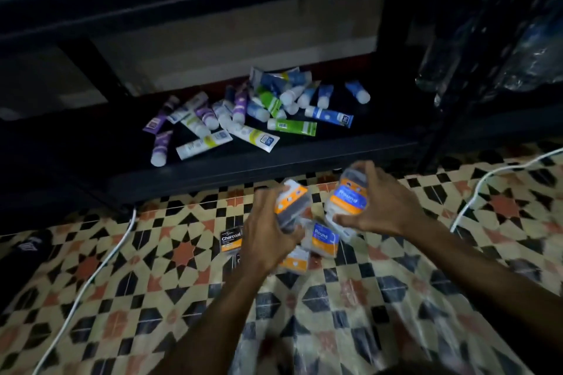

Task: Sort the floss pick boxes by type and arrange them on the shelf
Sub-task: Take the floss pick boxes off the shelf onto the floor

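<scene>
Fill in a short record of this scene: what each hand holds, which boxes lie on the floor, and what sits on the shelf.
Held left: left hand grips an orange-labelled box with dark contents
Held right: right hand grips a blue-labelled Round box
Floor: Charcoal box beside the left hand; second Round box between the hands, on the tiled floor
Shelf: black shelf holds a loose pile of tubes; no floss boxes seen there
</scene>
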